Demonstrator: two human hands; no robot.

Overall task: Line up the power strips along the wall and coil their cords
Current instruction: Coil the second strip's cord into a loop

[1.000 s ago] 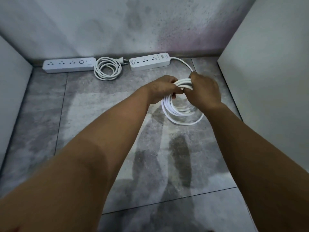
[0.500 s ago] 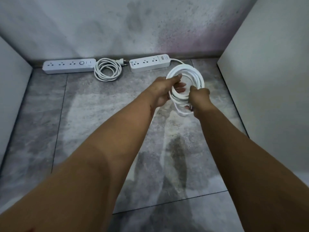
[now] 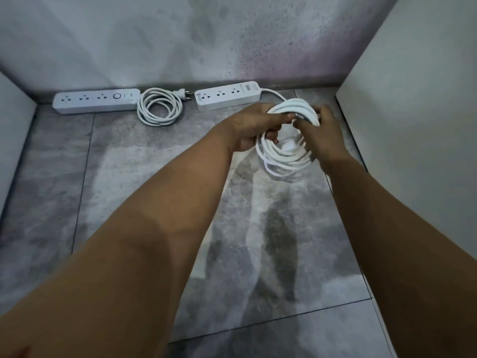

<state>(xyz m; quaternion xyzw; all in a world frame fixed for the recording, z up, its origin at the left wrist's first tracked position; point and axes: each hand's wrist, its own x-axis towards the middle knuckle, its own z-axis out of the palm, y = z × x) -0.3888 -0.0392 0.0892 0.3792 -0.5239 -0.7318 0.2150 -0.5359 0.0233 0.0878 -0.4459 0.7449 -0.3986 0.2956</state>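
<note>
Gripping the coiled cord [image 3: 284, 156] between them: left hand [image 3: 254, 125], right hand [image 3: 322, 135].

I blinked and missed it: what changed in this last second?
The left hand and right hand lifted the loose coil slightly toward the wall, the right hand sliding up its rim; neither let go. The left strip, right strip and finished coil stayed put.
</note>
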